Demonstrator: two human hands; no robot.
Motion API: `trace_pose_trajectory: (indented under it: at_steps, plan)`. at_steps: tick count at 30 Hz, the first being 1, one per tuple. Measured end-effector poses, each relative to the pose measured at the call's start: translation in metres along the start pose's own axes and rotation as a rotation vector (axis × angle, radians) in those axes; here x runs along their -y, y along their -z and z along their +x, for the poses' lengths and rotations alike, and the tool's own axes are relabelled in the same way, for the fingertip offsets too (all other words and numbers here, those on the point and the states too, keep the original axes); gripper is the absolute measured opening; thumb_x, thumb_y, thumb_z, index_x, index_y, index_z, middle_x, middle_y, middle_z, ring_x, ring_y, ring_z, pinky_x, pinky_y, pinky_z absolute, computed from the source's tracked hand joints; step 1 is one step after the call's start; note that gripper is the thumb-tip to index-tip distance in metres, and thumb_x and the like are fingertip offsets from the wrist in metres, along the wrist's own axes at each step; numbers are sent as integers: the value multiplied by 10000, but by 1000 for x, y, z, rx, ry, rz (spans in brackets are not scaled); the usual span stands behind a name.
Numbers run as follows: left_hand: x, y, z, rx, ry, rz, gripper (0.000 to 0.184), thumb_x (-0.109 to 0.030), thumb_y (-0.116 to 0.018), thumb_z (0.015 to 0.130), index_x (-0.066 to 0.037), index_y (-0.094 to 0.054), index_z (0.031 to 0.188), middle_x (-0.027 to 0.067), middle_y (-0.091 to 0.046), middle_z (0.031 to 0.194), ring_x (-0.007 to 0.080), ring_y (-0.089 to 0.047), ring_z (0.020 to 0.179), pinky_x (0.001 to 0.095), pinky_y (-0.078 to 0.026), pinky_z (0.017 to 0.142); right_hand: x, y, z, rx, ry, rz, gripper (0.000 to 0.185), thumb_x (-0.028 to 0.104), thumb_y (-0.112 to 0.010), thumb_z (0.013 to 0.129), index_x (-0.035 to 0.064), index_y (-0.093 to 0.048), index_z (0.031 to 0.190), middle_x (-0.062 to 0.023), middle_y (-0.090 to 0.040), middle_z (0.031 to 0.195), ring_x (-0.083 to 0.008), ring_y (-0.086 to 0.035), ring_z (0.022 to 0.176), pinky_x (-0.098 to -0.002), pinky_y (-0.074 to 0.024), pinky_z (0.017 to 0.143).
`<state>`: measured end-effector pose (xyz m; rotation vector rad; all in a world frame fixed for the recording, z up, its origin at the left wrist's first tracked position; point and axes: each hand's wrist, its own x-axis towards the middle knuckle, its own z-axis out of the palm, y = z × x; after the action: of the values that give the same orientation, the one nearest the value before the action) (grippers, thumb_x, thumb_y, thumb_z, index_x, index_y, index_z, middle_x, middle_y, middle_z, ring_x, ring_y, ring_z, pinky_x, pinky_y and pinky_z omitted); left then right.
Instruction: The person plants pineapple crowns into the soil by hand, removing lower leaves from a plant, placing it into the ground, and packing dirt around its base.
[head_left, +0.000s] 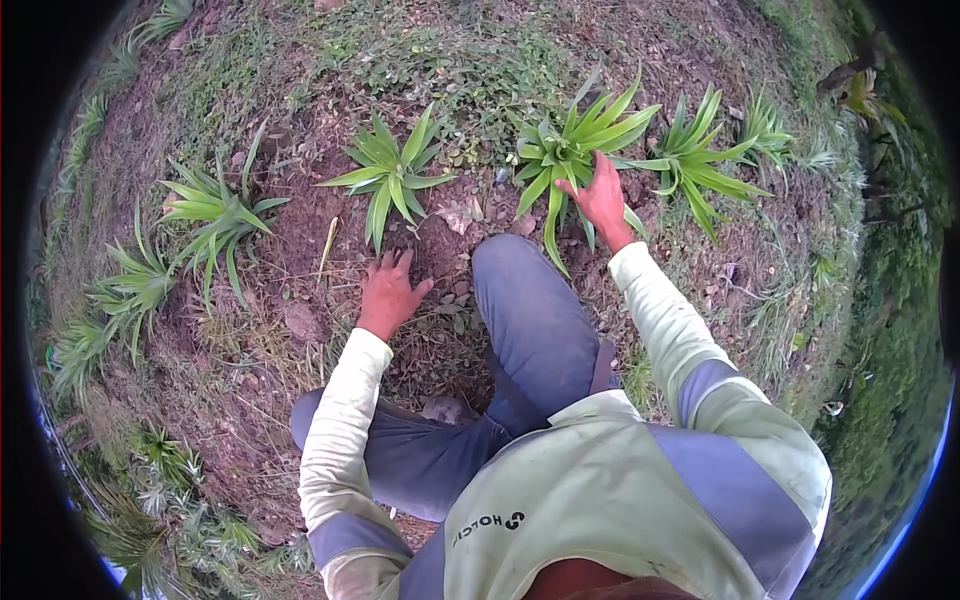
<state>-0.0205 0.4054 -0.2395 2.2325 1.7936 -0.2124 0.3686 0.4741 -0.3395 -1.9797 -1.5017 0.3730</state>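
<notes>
My left hand [391, 296] rests on or just above the soil, its fingers spread and nothing in them. Just beyond its fingertips grows a bright green rosette plant [392, 176] with long pointed leaves. On the right, my right hand [603, 203] reaches into a larger plant of the same kind [562, 150]. Its thumb and forefinger are apart among the leaves, and the other fingers are partly hidden. I cannot tell whether any leaf is pinched. A neighbouring plant [690, 165] stands close to the right of that hand.
More spiky plants [222, 215] continue the row to the left. Low weeds [430, 70] cover the ground beyond it. A stone [303, 322] and dry grass lie left of my bent knee [520, 290]. Dense greenery [890, 330] borders the far right.
</notes>
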Motion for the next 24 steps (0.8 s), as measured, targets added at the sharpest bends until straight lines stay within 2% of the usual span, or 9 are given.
trace_pose_trajectory:
  at_steps: [3,4,6,7,11,14,15,20,24]
  plan:
    - [-7,3,-1,-55,-41,13,656,-414,-745,856,-71,-552,1381,227,-575,1339,460,-544,1223,549,-465,1024,1,-15,12,-105,26,1,875,475,-833,775,-75,-459,1343,-283,-605,1228,-445,-574,1162,-506,-487,972]
    - [-10,7,-1,-69,-68,-13,642,-403,-746,858,-53,-564,1364,229,-582,1333,456,-554,1213,532,-474,1019,0,-17,16,-105,23,3,875,475,-833,775,-75,-459,1343,-283,-605,1228,-445,-574,1162,-506,-487,972]
    - [-17,13,0,-84,-97,-36,629,-392,-746,859,-35,-577,1348,230,-589,1328,451,-565,1202,515,-483,1014,2,-20,23,-51,5,-54,781,475,-817,788,-80,-503,1237,-281,-631,1154,-448,-597,1085,-517,-495,934]
    - [-21,15,1,-102,-118,-75,622,-381,-747,860,-21,-582,1339,237,-592,1320,446,-567,1202,504,-485,1014,3,-19,28,-52,1,-57,665,438,-808,802,-58,-531,1147,-269,-653,1089,-448,-613,1020,-527,-503,895]
    - [-36,21,7,-146,-165,-202,618,-357,-748,865,-2,-577,1341,258,-594,1308,436,-568,1210,492,-483,1017,-1,-19,46,-14,40,-91,541,363,-772,843,-38,-552,1133,-243,-679,1044,-435,-634,1007,-529,-507,874]
    - [-58,43,10,-63,-101,-233,617,-381,-744,883,-9,-578,1347,297,-587,1328,440,-584,1218,464,-466,1060,2,-6,58,39,10,4,524,376,-765,852,-27,-569,1123,-251,-686,1013,-438,-649,982,-533,-512,859]
    - [-61,48,12,-66,-100,-230,617,-381,-744,883,-9,-578,1347,297,-587,1328,440,-584,1218,464,-466,1060,-1,-8,63,-15,48,-10,595,475,-759,847,-19,-580,1127,-254,-690,961,-450,-666,917,-549,-512,798]
    - [-73,85,15,-89,-225,-196,599,-383,-730,893,-10,-586,1340,294,-578,1334,446,-567,1230,469,-454,1071,-14,-12,76,14,20,37,601,463,-779,832,-32,-582,1111,-257,-689,958,-448,-668,920,-543,-514,799]
    - [-59,138,10,-34,-227,-138,613,-410,-722,900,-13,-587,1347,254,-584,1365,405,-557,1271,457,-441,1091,-15,-7,73,52,63,26,683,501,-820,775,-55,-576,1088,-275,-682,963,-452,-668,929,-541,-514,804]
